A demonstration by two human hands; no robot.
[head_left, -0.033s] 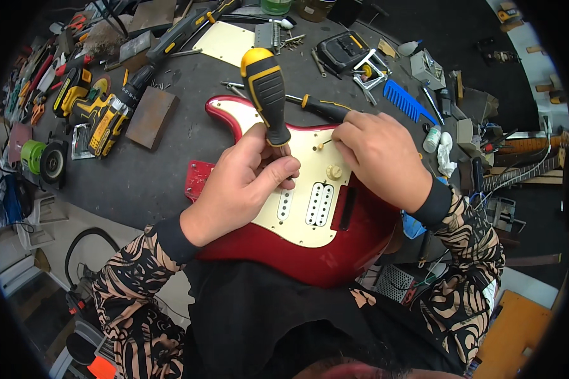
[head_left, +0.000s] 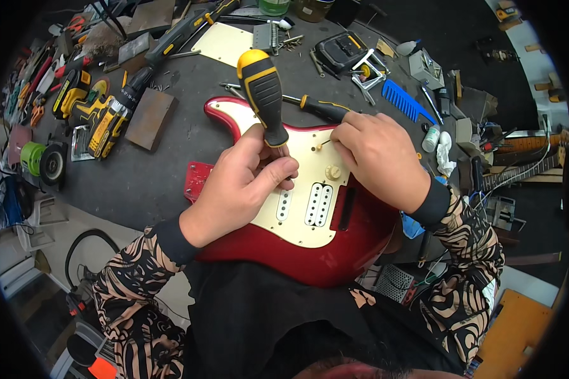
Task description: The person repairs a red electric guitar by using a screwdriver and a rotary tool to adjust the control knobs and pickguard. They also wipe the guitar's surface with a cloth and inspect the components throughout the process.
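Note:
A red electric guitar body (head_left: pixel 284 265) with a cream pickguard (head_left: pixel 322 237), white pickups (head_left: pixel 319 205) and a cream knob (head_left: pixel 333 172) lies below me. My left hand (head_left: pixel 234 183) is closed around the shaft of a yellow-and-black screwdriver (head_left: pixel 265 98), held upright over the pickguard. My right hand (head_left: pixel 379 158) has its fingers curled at the pickguard's upper right, beside a small cream switch tip (head_left: pixel 318 147); what they pinch is hidden. A second screwdriver (head_left: pixel 322 108) lies beyond the guitar's upper edge, just above my right hand.
A cordless drill (head_left: pixel 98 123), a metal block (head_left: pixel 150 119), pliers and other tools crowd the left of the dark bench (head_left: pixel 107 189). A blue comb (head_left: pixel 404 101), a black battery charger (head_left: pixel 341 50) and bottles sit farther right, near a guitar neck (head_left: pixel 518 174). A spare plate (head_left: pixel 224 41) lies behind.
The screwdriver's handle has shifted very slightly to the left at its top; both my hands stay where they were.

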